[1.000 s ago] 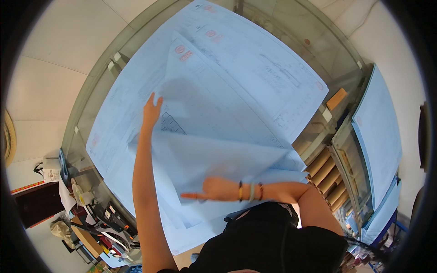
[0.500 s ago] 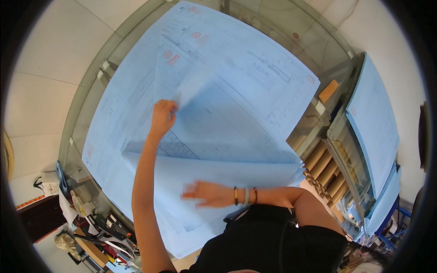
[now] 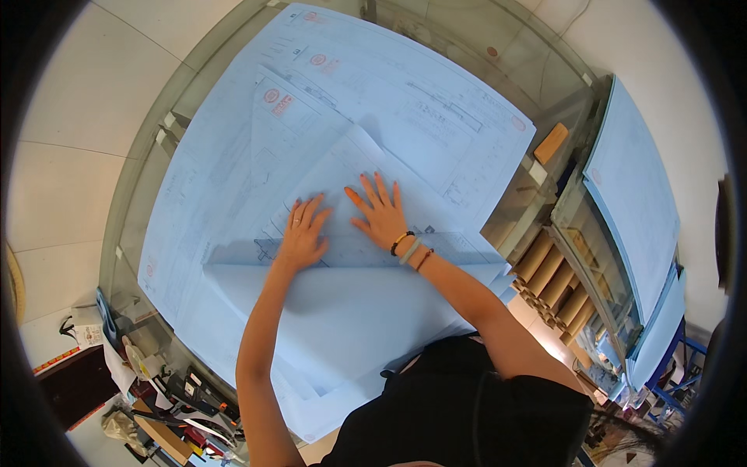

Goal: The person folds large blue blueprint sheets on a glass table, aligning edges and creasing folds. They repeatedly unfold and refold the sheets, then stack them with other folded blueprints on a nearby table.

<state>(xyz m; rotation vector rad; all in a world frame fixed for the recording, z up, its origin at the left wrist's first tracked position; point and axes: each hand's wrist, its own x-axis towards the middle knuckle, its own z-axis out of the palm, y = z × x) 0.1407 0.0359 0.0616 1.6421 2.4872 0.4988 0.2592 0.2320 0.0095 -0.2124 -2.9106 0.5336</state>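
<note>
A large blue printed drawing sheet lies on other wide blue sheets, with fine linework and red stamps. Its near part forms a plain folded band close to my body, and another flap lies folded over its middle. My left hand rests on the paper just above the band's far edge, fingers spread. To the right of it, my right hand lies flat on the flap with its fingers stretched apart. Neither hand grips anything.
The sheets cover most of a glass table. A tan block sits by their right edge. More blue sheets lie on a glass surface at right, near several cardboard tubes. Mixed clutter stands at lower left.
The lifted paper flap has come down flat. My left hand has let go of it and moved slightly nearer and right; my right hand has moved from the near band up onto the flap.
</note>
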